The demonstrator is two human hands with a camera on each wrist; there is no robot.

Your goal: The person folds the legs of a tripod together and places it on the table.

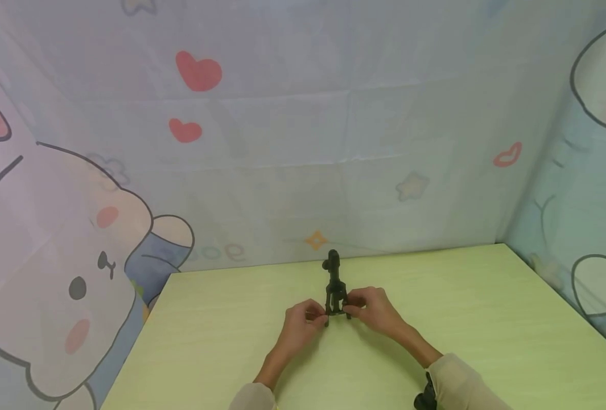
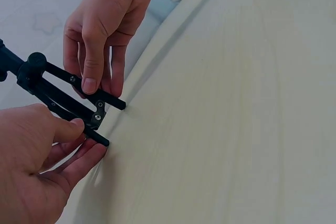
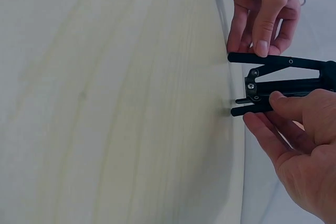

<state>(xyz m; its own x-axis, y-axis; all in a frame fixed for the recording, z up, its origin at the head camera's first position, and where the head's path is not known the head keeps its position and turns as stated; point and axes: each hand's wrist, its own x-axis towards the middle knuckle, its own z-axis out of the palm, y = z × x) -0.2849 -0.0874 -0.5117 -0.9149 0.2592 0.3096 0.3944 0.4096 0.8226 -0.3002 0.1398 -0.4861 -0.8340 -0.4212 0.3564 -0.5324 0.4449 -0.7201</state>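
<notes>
A small black tripod [image 1: 336,288] stands over the tabletop in the head view, its head pointing to the back wall and its legs slightly spread. My left hand [image 1: 299,326] pinches one leg near its foot between thumb and fingers. On the opposite side, my right hand [image 1: 376,310] grips another leg [image 2: 113,99] the same way. Hinged braces [image 3: 252,85] join the legs to the central column, as the right wrist view shows up close. The foot tips stick out past the fingers of both hands.
The pale yellow-green table [image 1: 221,319] reaches back to a printed cloth wall [image 1: 292,142] with hearts and cartoon figures. Cloth also hangs at both sides. A black object [image 1: 425,396] sits against the right sleeve cuff.
</notes>
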